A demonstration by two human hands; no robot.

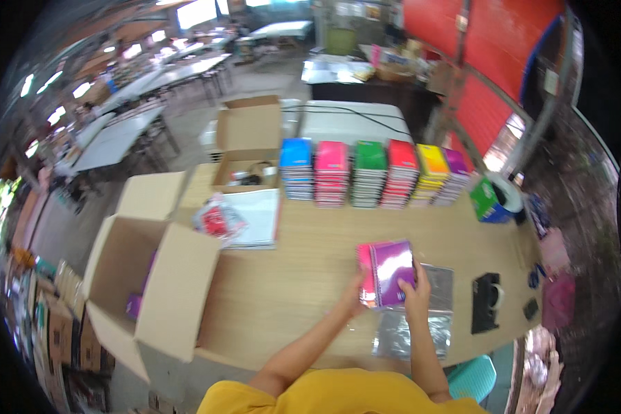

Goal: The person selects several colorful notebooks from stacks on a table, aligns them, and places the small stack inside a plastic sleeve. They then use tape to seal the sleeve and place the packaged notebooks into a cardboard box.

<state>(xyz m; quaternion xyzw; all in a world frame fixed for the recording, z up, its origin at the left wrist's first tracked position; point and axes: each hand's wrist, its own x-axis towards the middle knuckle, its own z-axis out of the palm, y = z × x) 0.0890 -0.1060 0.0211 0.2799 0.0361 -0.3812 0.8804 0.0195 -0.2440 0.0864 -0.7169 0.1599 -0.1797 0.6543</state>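
Observation:
Both my hands hold a small bundle of spiral notebooks (388, 274) over the table, a purple cover on top and a pink one showing at its left side. My left hand (356, 293) grips the bundle's left edge, its fingers partly hidden. On the right edge, my right hand (417, 288) has its thumb across the purple cover. Clear plastic bags (412, 335) lie flat under and beside my right forearm. Beyond my hands stand notebook stacks in a row: blue (297, 169), pink (331, 174), green (369, 174), red (399, 174), yellow (431, 172) and purple (455, 172).
A large open carton (179, 290) with purple items inside stands left. Behind it are a smaller open box (248, 134), a bagged red item (221, 219) and white sheets (259, 214). Right lie a black tape dispenser (485, 303), scissors (534, 277) and a green-blue box (488, 200).

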